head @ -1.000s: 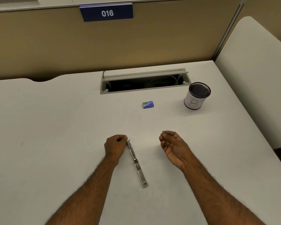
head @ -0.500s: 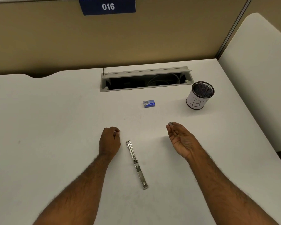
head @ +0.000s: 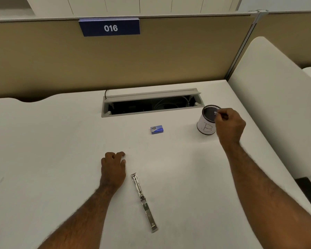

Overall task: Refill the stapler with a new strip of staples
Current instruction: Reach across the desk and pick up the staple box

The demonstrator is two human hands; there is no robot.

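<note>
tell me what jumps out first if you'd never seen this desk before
The right hand stands out first, reaching to the far right and pinching a small pale bit over the mouth of the mesh cup marked B. Near the front, the stapler lies flat and opened out, with the left hand resting loosely curled just to its left. A small blue staple box sits alone mid-desk, below the open cable tray.
</note>
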